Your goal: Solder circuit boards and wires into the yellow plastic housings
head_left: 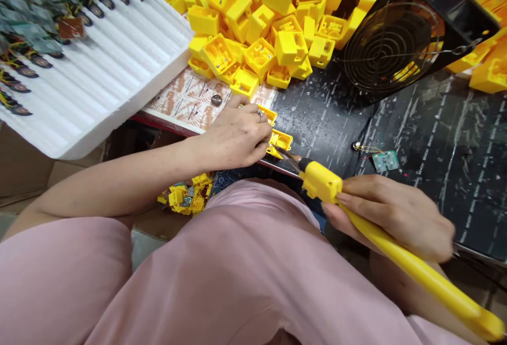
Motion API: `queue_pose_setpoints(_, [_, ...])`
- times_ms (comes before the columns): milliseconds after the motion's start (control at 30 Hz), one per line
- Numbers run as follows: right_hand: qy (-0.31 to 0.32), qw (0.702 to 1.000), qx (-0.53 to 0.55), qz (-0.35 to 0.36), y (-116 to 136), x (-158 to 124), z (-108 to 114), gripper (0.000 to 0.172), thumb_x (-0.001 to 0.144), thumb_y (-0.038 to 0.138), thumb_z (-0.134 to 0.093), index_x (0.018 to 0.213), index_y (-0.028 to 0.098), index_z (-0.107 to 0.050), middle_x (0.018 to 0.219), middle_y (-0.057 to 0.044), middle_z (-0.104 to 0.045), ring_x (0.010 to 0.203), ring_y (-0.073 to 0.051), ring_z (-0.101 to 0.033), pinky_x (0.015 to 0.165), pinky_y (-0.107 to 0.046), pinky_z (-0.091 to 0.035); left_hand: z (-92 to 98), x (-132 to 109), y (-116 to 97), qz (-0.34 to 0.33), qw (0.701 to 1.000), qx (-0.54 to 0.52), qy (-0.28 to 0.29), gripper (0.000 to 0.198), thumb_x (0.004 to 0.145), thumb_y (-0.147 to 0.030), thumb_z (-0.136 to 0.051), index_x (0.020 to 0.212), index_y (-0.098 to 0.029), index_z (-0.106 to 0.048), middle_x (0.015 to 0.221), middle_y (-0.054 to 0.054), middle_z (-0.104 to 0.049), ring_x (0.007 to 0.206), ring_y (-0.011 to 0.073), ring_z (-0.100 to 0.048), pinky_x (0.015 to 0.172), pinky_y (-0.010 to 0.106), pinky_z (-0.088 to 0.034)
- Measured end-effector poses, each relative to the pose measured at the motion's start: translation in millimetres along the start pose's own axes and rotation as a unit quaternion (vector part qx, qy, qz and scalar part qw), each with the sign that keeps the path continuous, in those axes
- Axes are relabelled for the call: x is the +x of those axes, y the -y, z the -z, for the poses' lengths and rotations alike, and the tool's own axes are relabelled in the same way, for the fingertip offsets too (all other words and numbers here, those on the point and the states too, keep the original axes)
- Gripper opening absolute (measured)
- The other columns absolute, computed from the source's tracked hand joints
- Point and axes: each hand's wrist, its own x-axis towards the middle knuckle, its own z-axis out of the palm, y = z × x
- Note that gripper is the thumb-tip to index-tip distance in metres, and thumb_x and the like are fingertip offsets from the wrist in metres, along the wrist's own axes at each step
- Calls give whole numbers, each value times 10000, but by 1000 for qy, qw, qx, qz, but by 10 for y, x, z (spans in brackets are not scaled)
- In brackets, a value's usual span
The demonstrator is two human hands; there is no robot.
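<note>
My left hand [237, 136] is closed on a small yellow plastic housing [280, 141] at the near edge of the black bench mat [435, 139]. A ring shows on one finger. My right hand [392, 215] grips a long yellow soldering iron [396, 250]. Its metal tip [288, 156] touches the housing between my left fingers. A second yellow housing part [269, 115] lies just behind my left hand.
A heap of yellow housings [257, 22] fills the back of the bench. A black fan [396, 38] leans at the right. A white foam tray [103, 70] with circuit boards and wired parts lies at left. A small green board [385, 160] and a coin cell [216, 100] lie loose. More assembled pieces [190, 197] sit below the bench.
</note>
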Motion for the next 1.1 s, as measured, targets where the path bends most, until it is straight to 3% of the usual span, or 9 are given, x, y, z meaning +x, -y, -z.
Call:
queue_pose_setpoints(133, [-2,999,-22,-25,-16,-36,20,194,998,335,-608,837,242,-664,744,-14,-704,668,-147,-706,599,-265,-607,15,26,-15,12,1000,-9,24,270,853,-278,-488,708,-208,-705,672,37,-671,796,219,-598,918,468,-407])
queue_pose_setpoints(367, [-49,999,-11,-15,-74,-53,-59,60,909,238,-717,936,258,-668,771,8,-718,632,-140,-694,515,-250,-561,77,-24,37,13,999,-32,40,349,939,-321,-460,776,-210,-748,774,47,-735,859,234,-621,971,480,-407])
queue_pose_setpoints(500, [-116,992,-24,-45,-73,-71,-114,401,826,194,-805,1199,282,-683,850,9,-764,670,-165,-719,533,-272,-581,50,-117,135,0,994,-102,24,358,1003,-316,-450,923,-275,-797,920,8,-782,916,211,-633,1053,469,-378])
queue_pose_setpoints(633, [-160,982,-69,-74,-17,-81,-207,594,817,243,-836,1368,322,-630,937,7,-790,707,-193,-742,574,-307,-603,-47,-129,137,52,991,-119,-34,260,975,-327,-543,1000,-272,-797,837,16,-755,877,209,-628,1030,465,-402])
queue_pose_setpoints(733, [-174,978,-76,-87,-2,-122,-235,619,803,230,-847,1372,355,-637,939,20,-790,691,-202,-741,558,-321,-597,-74,-97,93,85,990,-103,-54,219,945,-313,-576,902,-232,-775,783,17,-741,827,205,-623,1041,480,-411])
queue_pose_setpoints(933, [-180,975,-67,-108,-74,-227,-226,661,828,184,-808,1420,389,-598,1043,8,-792,719,-235,-756,578,-365,-612,-22,-56,41,77,992,-93,-42,308,960,-304,-497,821,-230,-762,778,16,-748,817,199,-630,1023,475,-403])
queue_pose_setpoints(1100, [-153,984,-14,-96,-57,-156,-255,514,812,153,-812,1285,300,-676,899,-19,-784,688,-224,-740,548,-357,-618,-17,40,9,85,993,-81,-26,251,889,-275,-509,788,-220,-732,692,13,-698,780,207,-619,989,499,-384])
